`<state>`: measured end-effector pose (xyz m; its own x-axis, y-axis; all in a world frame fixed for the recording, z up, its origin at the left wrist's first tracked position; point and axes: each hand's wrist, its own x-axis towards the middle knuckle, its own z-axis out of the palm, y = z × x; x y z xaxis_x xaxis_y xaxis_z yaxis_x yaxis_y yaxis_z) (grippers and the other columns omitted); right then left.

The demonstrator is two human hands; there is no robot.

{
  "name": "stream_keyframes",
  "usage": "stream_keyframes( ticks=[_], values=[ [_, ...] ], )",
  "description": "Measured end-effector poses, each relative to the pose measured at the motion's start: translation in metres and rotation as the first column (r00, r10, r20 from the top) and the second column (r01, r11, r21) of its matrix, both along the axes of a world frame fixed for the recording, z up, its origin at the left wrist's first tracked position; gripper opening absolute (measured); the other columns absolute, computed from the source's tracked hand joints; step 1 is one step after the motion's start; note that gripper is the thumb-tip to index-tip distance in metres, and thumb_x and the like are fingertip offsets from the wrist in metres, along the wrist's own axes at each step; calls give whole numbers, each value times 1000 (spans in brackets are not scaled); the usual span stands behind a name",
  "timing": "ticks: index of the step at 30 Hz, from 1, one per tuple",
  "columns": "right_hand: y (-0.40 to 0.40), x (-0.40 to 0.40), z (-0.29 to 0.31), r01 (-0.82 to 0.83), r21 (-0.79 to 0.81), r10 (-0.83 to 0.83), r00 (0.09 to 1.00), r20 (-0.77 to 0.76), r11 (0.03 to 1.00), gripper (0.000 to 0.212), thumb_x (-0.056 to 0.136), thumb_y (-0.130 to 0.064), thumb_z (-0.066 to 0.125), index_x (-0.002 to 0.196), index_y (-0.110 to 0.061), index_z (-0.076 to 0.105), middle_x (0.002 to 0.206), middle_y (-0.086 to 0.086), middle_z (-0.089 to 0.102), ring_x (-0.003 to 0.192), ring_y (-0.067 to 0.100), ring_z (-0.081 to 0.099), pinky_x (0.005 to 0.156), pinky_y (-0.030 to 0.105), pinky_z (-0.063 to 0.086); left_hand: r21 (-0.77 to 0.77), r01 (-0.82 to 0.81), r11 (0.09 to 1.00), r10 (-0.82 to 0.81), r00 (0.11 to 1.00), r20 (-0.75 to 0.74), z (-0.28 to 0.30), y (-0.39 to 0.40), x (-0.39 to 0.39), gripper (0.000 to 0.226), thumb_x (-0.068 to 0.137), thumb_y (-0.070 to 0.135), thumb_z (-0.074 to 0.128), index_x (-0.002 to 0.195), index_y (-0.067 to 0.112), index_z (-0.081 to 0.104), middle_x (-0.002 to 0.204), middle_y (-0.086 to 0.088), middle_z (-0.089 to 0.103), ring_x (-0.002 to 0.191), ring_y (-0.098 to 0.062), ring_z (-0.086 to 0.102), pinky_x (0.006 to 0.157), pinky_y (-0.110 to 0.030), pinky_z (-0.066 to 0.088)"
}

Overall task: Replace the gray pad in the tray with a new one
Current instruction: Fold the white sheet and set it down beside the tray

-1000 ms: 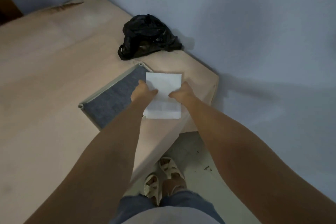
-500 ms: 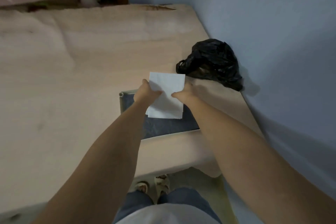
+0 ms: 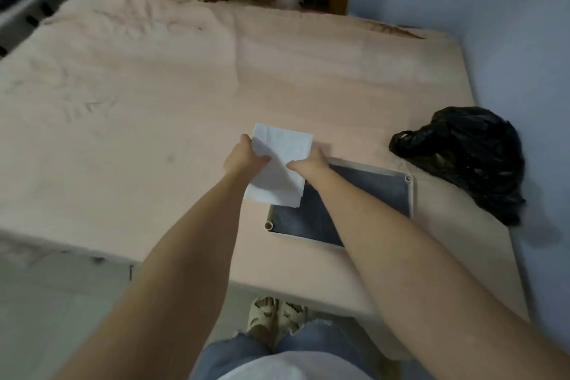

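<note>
A folded white pad (image 3: 279, 165) is held above the pink bed, over the left end of the tray. My left hand (image 3: 243, 156) grips its left edge and my right hand (image 3: 307, 162) grips its right side. Below and to the right lies a shallow tray with a pale rim (image 3: 410, 194), and a dark gray pad (image 3: 373, 191) covers its floor. My right forearm crosses the tray and hides its middle.
A crumpled black plastic bag (image 3: 465, 154) lies on the bed right of the tray, by the blue wall. The pink bed surface (image 3: 154, 95) spreads wide to the left and back. Its near edge runs just in front of my sandalled feet (image 3: 276, 315).
The view has swung left, so the tray and bag now sit further right. The white pad has shifted left off the tray's middle, and its layers have begun to part.
</note>
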<state>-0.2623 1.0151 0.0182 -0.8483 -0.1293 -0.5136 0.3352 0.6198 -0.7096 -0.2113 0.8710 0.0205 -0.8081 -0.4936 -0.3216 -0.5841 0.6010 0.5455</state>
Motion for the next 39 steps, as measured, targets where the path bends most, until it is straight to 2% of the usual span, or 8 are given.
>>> stream_keyframes(
  ticks=[3, 5, 9, 17, 20, 28, 34, 39],
  values=[
    [-27, 12, -6, -33, 1, 33, 999, 19, 999, 30, 76, -14, 72, 91, -12, 47, 101, 10, 60, 82, 21, 60, 67, 36, 53, -42, -19, 999, 20, 999, 25, -3, -26, 13, 52, 81, 37, 67, 115, 8, 40, 113, -12, 60, 102, -32, 59, 70, -33, 40],
    [-42, 19, -9, -32, -1, 32, 999, 44, 999, 43, 75, -14, 75, 109, -5, 50, 110, 9, 61, 100, 28, 61, 80, 38, 55, -65, -26, 998, 29, 999, 38, -7, -40, 20, 53, 81, 37, 67, 116, 8, 40, 114, -12, 60, 103, -32, 58, 70, -33, 39],
    [-69, 30, -16, -59, 20, 58, 996, 70, 998, 78, 76, -17, 74, 140, -3, 30, 124, 9, 57, 100, 22, 57, 77, 27, 46, -74, -44, 996, 48, 997, 59, -14, -61, 31, 53, 81, 36, 67, 117, 8, 41, 115, -12, 59, 105, -32, 58, 70, -32, 38],
    [-97, 42, -25, -63, 173, 50, 996, 77, 983, 58, 72, -20, 76, 121, -5, 48, 115, 9, 60, 103, 25, 60, 79, 30, 52, -48, -51, 998, 56, 992, 114, -27, -83, 41, 51, 82, 34, 66, 116, 6, 40, 114, -13, 59, 103, -33, 58, 71, -34, 41],
    [-101, 45, -26, -85, 235, 68, 995, 77, 968, 68, 74, -23, 76, 130, -3, 42, 123, 10, 56, 109, 26, 58, 75, 28, 48, -32, -36, 999, 40, 992, 121, -32, -85, 42, 50, 83, 34, 66, 116, 6, 40, 115, -14, 58, 104, -32, 58, 72, -33, 40],
    [-111, 51, -26, -133, 369, 94, 988, 121, 920, 83, 82, -21, 65, 148, -8, 16, 155, 17, 13, 134, 30, 37, 103, 39, 42, -41, 10, 999, -4, 990, 142, -40, -90, 44, 51, 84, 37, 63, 118, 7, 40, 117, -11, 54, 103, -30, 57, 72, -33, 40],
    [-121, 63, -19, -53, 444, 46, 999, 27, 895, 68, 90, -17, 58, 145, -5, 19, 145, 20, 27, 128, 34, 42, 98, 38, 43, -194, 87, 977, -66, 991, 115, -47, -89, 50, 53, 85, 40, 61, 117, 4, 43, 118, -12, 49, 109, -30, 52, 75, -35, 38],
    [-125, 83, -27, -171, 734, 472, 853, -225, 658, 62, 97, -29, 39, 142, 9, 19, 146, 25, 28, 133, 34, 32, 107, 36, 30, -507, 275, 817, -288, 956, 55, -55, -91, 59, 54, 95, 34, 40, 140, 6, 32, 144, -12, 37, 133, -26, 33, 105, -34, 26]
  ],
)
